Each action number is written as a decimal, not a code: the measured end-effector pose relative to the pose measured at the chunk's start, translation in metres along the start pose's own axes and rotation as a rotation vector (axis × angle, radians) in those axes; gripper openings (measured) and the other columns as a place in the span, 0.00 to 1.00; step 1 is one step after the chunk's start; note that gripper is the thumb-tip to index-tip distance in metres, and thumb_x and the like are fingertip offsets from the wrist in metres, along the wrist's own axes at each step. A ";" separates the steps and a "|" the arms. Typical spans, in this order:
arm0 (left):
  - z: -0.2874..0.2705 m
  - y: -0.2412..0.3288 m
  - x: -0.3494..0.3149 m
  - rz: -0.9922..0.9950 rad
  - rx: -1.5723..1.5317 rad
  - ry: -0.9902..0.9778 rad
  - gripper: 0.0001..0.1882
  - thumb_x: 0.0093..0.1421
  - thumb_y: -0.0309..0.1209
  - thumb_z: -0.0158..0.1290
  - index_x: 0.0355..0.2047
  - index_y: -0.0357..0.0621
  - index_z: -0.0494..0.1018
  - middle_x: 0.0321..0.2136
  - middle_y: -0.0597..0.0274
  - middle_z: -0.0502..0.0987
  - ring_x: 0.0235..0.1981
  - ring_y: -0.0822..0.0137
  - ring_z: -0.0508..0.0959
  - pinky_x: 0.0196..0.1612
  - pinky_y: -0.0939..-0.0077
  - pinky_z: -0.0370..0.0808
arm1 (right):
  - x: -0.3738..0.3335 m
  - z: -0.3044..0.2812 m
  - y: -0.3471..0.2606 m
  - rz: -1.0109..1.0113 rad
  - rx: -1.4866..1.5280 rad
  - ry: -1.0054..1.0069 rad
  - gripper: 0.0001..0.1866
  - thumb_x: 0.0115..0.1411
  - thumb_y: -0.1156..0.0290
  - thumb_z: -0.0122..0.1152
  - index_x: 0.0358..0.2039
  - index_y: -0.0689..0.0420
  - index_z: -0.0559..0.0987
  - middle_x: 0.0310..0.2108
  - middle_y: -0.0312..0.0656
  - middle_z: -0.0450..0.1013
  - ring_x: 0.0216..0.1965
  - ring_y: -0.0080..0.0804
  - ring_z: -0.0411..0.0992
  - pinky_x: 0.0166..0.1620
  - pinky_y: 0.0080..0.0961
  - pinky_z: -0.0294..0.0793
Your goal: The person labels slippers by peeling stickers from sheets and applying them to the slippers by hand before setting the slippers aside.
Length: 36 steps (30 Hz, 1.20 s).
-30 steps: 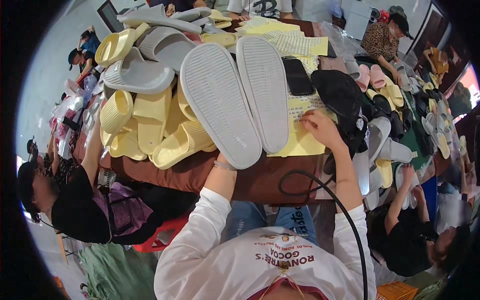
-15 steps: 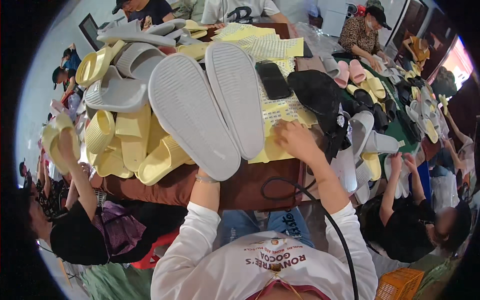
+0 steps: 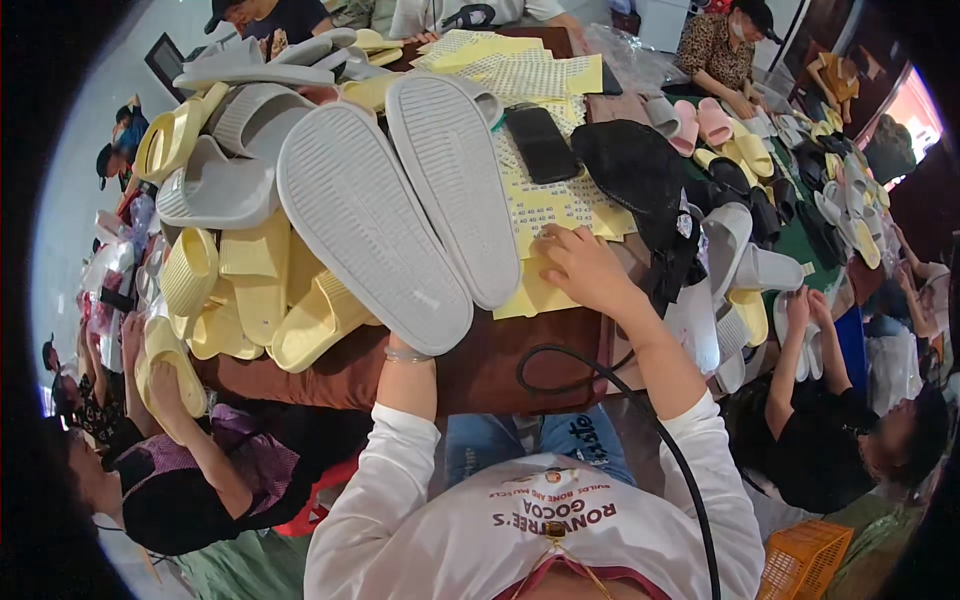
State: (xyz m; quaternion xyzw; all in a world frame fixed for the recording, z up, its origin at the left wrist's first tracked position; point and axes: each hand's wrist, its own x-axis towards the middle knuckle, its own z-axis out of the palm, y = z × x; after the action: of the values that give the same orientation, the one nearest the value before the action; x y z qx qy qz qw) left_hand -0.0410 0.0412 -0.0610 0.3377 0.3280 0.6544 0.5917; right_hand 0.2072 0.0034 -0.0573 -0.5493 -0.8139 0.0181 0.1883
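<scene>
A pair of light grey slide slippers [image 3: 375,225] is held up in front of me, ribbed soles turned toward me and toes pointing away. My left hand is behind them, supporting them near the heels. Only its wrist [image 3: 408,372], with a bracelet, shows below the larger sole, so the fingers are hidden. To the right, my right hand [image 3: 590,268] rests with bent fingers on a yellow sheet of small printed stickers [image 3: 545,205]. Its fingertips pick at the sheet's surface; a loose sticker cannot be made out.
Yellow slippers [image 3: 258,275] and grey slippers [image 3: 225,185] are heaped at left. A black phone [image 3: 541,145] and a black cap [image 3: 632,170] lie beyond my right hand. A black cable [image 3: 665,440] loops over my right side. Co-workers sit on both sides, near more slippers.
My right hand has shifted slightly left and up over the sticker sheet. The grey pair has moved a little left. The co-worker at left has lowered a yellow slipper.
</scene>
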 end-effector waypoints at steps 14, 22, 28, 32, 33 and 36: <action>0.001 0.001 0.002 0.001 -0.003 0.001 0.13 0.56 0.30 0.43 0.33 0.29 0.70 0.25 0.60 0.72 0.28 0.68 0.71 0.33 0.75 0.68 | -0.001 -0.005 0.000 -0.003 0.040 -0.047 0.21 0.50 0.60 0.56 0.45 0.50 0.71 0.51 0.41 0.62 0.48 0.41 0.61 0.49 0.38 0.63; 0.001 0.001 0.000 0.002 0.005 0.000 0.13 0.56 0.30 0.43 0.33 0.30 0.70 0.24 0.61 0.72 0.28 0.68 0.71 0.32 0.75 0.68 | -0.002 -0.005 0.001 -0.006 0.049 -0.051 0.21 0.50 0.60 0.56 0.46 0.50 0.71 0.52 0.42 0.62 0.49 0.41 0.61 0.50 0.38 0.63; 0.002 0.000 0.001 0.007 0.008 0.003 0.13 0.56 0.30 0.43 0.32 0.30 0.70 0.23 0.61 0.72 0.27 0.68 0.71 0.32 0.75 0.67 | -0.002 -0.006 0.000 -0.004 0.041 -0.057 0.22 0.50 0.60 0.57 0.46 0.50 0.71 0.52 0.42 0.61 0.48 0.41 0.61 0.50 0.38 0.63; 0.002 0.000 0.002 0.005 0.007 0.007 0.13 0.56 0.30 0.43 0.32 0.30 0.70 0.23 0.61 0.71 0.27 0.68 0.71 0.32 0.75 0.67 | -0.002 -0.006 -0.001 -0.003 0.024 -0.060 0.22 0.50 0.60 0.57 0.46 0.50 0.71 0.52 0.42 0.61 0.48 0.41 0.61 0.50 0.38 0.63; 0.002 0.001 0.002 0.010 0.010 0.005 0.13 0.56 0.30 0.43 0.32 0.30 0.70 0.23 0.61 0.71 0.27 0.68 0.71 0.32 0.75 0.67 | -0.002 -0.005 -0.001 -0.003 0.024 -0.060 0.22 0.50 0.60 0.57 0.46 0.50 0.71 0.52 0.42 0.61 0.48 0.41 0.61 0.50 0.38 0.63; 0.003 0.001 0.003 0.009 0.008 0.006 0.13 0.56 0.30 0.43 0.32 0.30 0.70 0.23 0.61 0.71 0.27 0.68 0.71 0.32 0.75 0.67 | -0.002 -0.005 -0.001 -0.008 0.027 -0.050 0.22 0.50 0.60 0.57 0.46 0.50 0.71 0.52 0.42 0.61 0.49 0.41 0.61 0.50 0.38 0.63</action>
State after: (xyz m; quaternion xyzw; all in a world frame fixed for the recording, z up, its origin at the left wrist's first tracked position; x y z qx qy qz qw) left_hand -0.0393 0.0440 -0.0581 0.3396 0.3308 0.6568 0.5864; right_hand 0.2091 0.0001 -0.0532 -0.5429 -0.8202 0.0419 0.1755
